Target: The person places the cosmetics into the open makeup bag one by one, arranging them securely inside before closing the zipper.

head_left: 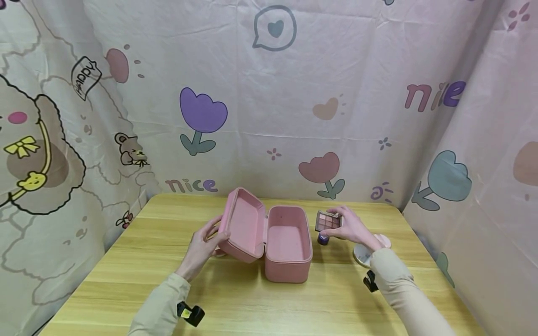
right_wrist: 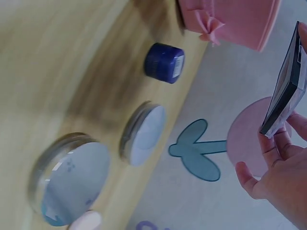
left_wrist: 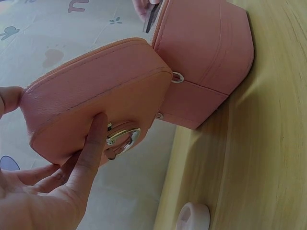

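A pink cosmetic case (head_left: 288, 270) stands on the table with its lid (head_left: 245, 224) tilted open to the left. My left hand (head_left: 201, 249) grips that lid, thumb at the zippered rim and fingers spread over its outer face beside a metal-ringed handle (left_wrist: 123, 139). To the right of the case, my right hand (head_left: 352, 228) holds an eyeshadow palette (head_left: 328, 221) by its edges, raised above the table. Its pans face the head camera. Below the palette stands a small dark blue jar (head_left: 323, 239), apart from the hand in the right wrist view.
Two round, shiny-topped containers (right_wrist: 146, 134) (right_wrist: 76, 182) sit on the table at the right, partly behind my right wrist in the head view. Beside them is a pale pink item (head_left: 383, 240). A small pale round object (left_wrist: 193, 218) lies left of the case. A printed curtain (head_left: 252, 93) hangs behind.
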A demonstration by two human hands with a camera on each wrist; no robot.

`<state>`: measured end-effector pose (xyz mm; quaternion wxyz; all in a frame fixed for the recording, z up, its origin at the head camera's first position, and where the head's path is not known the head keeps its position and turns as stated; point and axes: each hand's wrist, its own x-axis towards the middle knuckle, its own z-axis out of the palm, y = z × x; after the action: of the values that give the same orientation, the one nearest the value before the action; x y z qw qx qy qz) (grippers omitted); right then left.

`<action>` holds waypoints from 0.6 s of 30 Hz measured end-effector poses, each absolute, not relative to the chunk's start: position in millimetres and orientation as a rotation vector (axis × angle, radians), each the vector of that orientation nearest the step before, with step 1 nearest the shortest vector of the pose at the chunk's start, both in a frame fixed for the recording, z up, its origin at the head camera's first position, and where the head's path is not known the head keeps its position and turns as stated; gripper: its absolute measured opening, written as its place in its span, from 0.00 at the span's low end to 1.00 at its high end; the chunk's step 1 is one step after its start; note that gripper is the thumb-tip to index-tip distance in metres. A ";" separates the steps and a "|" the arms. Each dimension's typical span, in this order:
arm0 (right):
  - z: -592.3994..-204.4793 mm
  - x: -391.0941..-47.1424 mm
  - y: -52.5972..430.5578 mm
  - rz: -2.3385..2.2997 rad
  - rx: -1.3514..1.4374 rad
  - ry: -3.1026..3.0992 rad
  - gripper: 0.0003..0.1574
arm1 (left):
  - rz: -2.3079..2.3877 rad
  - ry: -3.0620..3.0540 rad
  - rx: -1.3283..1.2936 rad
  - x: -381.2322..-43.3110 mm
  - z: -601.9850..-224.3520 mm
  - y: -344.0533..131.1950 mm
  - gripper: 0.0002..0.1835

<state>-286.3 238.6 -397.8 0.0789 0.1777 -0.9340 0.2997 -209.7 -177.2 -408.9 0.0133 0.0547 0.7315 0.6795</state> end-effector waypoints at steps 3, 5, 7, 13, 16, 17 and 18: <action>-391.2 -288.9 232.9 0.899 0.559 -2.799 0.47 | 2.117 2.276 0.168 -209.2 -407.6 -177.3 0.36; -387.3 -290.8 228.6 0.893 0.577 -2.799 0.48 | 2.123 2.270 0.169 -209.0 -406.8 -177.5 0.36; -383.7 -292.5 224.5 0.887 0.598 -2.801 0.48 | 2.129 2.262 0.170 -208.9 -406.0 -177.5 0.36; -373.4 -296.3 210.2 0.866 0.647 -2.803 0.47 | 2.138 2.252 0.170 -209.5 -405.8 -177.1 0.36; -369.8 -297.6 202.9 0.866 0.660 -2.808 0.46 | 2.137 2.254 0.170 -209.3 -406.1 -177.1 0.36; -369.1 -298.4 200.4 0.866 0.667 -2.810 0.46 | 2.138 2.254 0.170 -209.1 -406.2 -177.1 0.36; -368.6 -299.3 198.0 0.860 0.675 -2.812 0.46 | 2.138 2.253 0.170 -208.8 -406.3 -177.1 0.36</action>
<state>-299.3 198.0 -368.6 0.0620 0.2232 -0.9303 0.2846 -208.8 -177.1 -406.3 0.0154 0.0546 0.7242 0.6872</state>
